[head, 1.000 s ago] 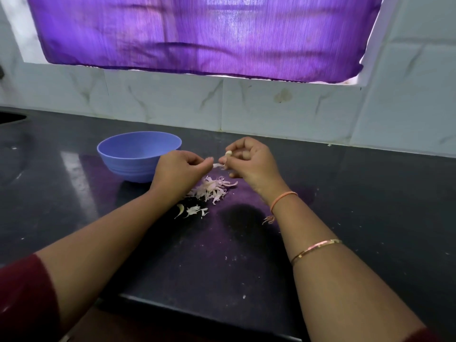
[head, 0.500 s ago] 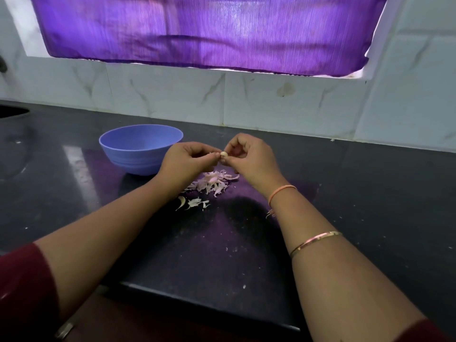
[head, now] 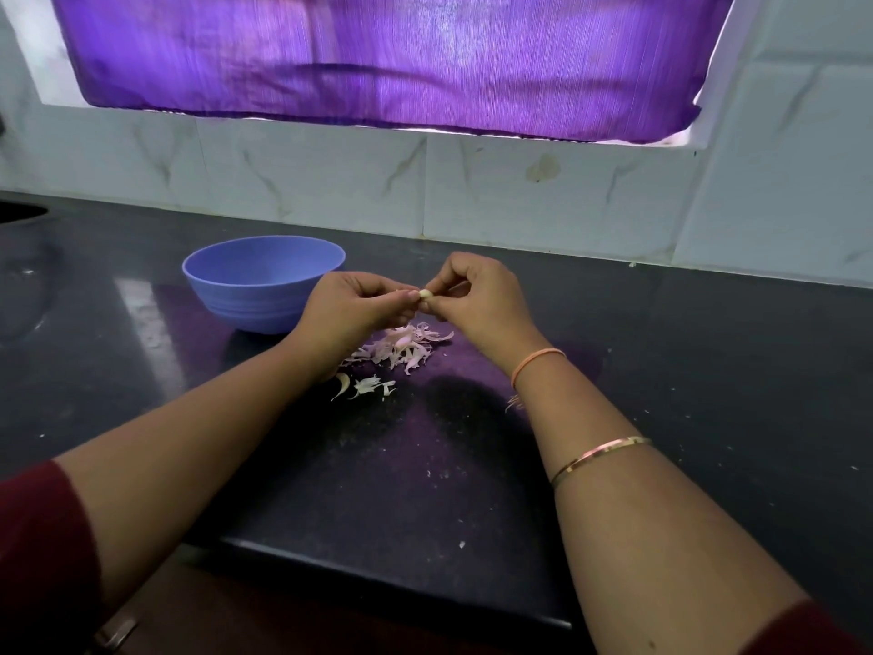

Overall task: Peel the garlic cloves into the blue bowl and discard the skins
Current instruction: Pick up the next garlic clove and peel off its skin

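Observation:
A small pale garlic clove (head: 425, 294) is held above the counter between both hands. My left hand (head: 352, 307) pinches it from the left with thumb and fingertips. My right hand (head: 479, 295) pinches it from the right, fingers curled. Directly below lies a pile of pinkish-white garlic skins (head: 404, 347). A curved clove piece and a few more skin scraps (head: 363, 385) lie nearer to me. The blue bowl (head: 222, 276) stands left of my left hand; its inside shows nothing that I can make out.
The black stone counter (head: 708, 371) runs left and right, with its front edge (head: 378, 569) close to me. A white tiled wall (head: 519, 191) and a purple curtain stand behind. Small skin crumbs dot the counter near the front.
My hands came together: a second ago they were slightly apart with a strip of skin between them, now both pinch the clove. The view shifted slightly.

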`<state>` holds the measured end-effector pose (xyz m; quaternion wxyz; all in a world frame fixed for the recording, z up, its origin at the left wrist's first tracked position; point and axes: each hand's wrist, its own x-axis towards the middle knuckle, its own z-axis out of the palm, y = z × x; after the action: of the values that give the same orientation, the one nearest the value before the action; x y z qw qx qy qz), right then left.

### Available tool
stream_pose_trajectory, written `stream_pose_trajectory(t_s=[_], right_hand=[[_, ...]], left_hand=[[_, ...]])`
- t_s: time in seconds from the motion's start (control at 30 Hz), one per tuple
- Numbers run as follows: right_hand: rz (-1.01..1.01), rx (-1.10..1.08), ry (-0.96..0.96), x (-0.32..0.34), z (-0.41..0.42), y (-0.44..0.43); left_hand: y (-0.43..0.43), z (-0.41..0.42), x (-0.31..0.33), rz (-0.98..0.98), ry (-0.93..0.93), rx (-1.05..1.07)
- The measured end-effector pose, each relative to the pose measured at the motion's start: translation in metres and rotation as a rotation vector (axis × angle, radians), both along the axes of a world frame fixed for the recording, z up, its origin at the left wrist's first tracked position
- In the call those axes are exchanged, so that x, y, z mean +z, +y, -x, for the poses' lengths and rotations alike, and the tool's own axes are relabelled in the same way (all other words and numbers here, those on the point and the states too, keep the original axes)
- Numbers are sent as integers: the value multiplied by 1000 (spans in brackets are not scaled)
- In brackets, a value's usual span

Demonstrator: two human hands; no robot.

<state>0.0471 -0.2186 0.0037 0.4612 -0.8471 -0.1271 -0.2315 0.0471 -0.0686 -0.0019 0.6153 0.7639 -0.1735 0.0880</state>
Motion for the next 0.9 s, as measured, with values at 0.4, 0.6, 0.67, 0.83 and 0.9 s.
stream_pose_trajectory(t_s=[0.4,0.6,0.67,0.83,0.9], right_hand=[[-121,101,79,-1,2,-1],[-364,230,129,3,6,1],[-401,239,140,3,6,1],[-443,182,110,4,4,2],[-467,135,78,5,2,0]], left_hand=[[-2,-2,0,-111,-75,129],[1,-7,-1,-127,-63,206],[1,-8,-2,-142,-70,220],[0,-9,-4,-187,-82,255],[1,-9,-4,-216,-78,261]])
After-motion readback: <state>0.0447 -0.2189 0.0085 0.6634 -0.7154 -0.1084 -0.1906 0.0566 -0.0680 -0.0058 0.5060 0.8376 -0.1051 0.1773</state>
